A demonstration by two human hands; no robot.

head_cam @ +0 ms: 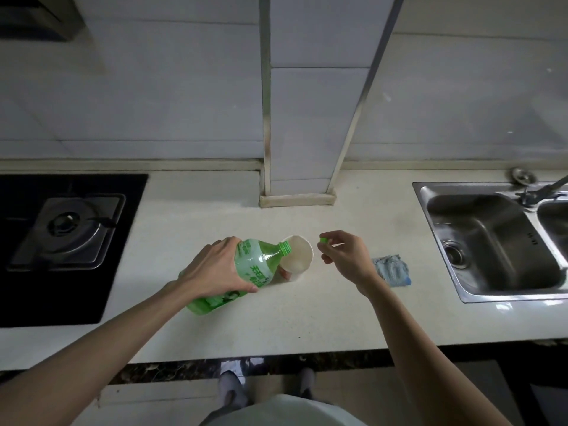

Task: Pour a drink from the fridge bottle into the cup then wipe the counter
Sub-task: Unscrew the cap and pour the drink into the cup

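Now left hand (215, 269) tips bottle (246, 272) over cup (298, 256); right hand (345, 256) pinches cap (323, 240).

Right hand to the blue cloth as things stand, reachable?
Probably yes. The blue cloth lies on the counter just beside the right hand, toward the sink, with nothing between them. But that hand pinches the green cap, so it likely must set that down first.

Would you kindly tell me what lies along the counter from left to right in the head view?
Gas hob, green bottle, paper cup, right hand pinching the cap, blue cloth, sink.
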